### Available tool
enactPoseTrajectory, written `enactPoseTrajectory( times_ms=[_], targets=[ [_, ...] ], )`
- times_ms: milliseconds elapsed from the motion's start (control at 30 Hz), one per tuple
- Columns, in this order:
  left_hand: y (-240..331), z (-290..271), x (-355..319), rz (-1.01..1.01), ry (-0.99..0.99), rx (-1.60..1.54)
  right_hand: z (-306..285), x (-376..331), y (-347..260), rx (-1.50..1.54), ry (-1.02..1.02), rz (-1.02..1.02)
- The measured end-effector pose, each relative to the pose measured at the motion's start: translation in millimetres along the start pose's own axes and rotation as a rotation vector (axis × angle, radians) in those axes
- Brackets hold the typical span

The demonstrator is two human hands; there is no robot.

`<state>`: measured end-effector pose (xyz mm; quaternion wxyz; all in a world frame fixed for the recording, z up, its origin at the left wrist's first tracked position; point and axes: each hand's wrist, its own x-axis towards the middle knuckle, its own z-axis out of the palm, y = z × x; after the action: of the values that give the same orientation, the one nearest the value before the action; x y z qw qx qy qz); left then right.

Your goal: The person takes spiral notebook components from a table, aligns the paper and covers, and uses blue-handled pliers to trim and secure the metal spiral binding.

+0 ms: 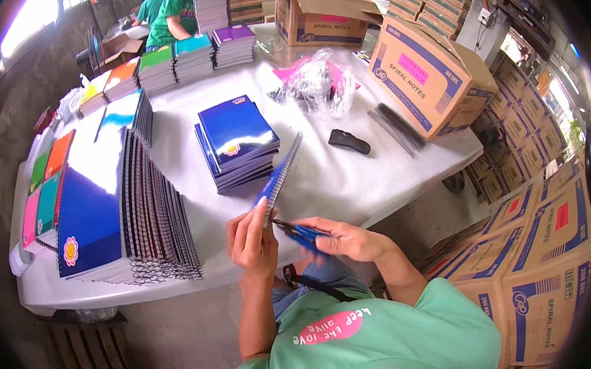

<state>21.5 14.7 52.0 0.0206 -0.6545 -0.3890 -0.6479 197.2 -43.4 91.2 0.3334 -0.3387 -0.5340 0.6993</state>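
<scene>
My left hand (253,240) is closed on a blue spiral notebook (276,177), tilted up so that its wire binding faces right. In my right hand (348,241) is a pair of blue-handled pliers (304,234), whose dark jaws touch the lower end of the wire coil. Just beyond, a short stack of blue notebooks (238,135) lies on the table. To the left rises a large pile of blue spiral notebooks (91,214), coils facing right. Right of the held notebook lie a black case-like object (349,141) and a bunch of loose wire coils (398,129).
A white-covered table (336,189) holds everything. Stacks of colored notebooks (156,66) line its far left side. Crumpled clear plastic (320,85) lies near a cardboard carton (424,75) at the right. More cartons (544,271) are piled beside me. Another person (170,16) stands beyond the table.
</scene>
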Motion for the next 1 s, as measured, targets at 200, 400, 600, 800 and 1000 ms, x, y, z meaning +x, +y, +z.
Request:
enactPoseTrajectory(
  times_ms=[200, 400, 600, 800, 1000],
  targets=[
    [7, -23, 24, -0.378, 0.193, -0.396, -72, -46, 1, -0.794, 0.188, -0.077],
    [26, -54, 30, -0.198, 0.263, -0.583, -134, -7, 41, -1.342, 0.739, 0.435],
    [59, -84, 25, -0.311, 0.285, -0.768, -86, 21, 13, -0.714, 0.456, -0.432],
    [63, -110, 43, -0.317, 0.525, -0.996, -34, 20, -28, -0.106, 0.412, -0.972],
    [66, -136, 77, -0.078, 0.511, -0.881, 34, 71, -126, -0.571, 0.7, -1.13]
  ],
)
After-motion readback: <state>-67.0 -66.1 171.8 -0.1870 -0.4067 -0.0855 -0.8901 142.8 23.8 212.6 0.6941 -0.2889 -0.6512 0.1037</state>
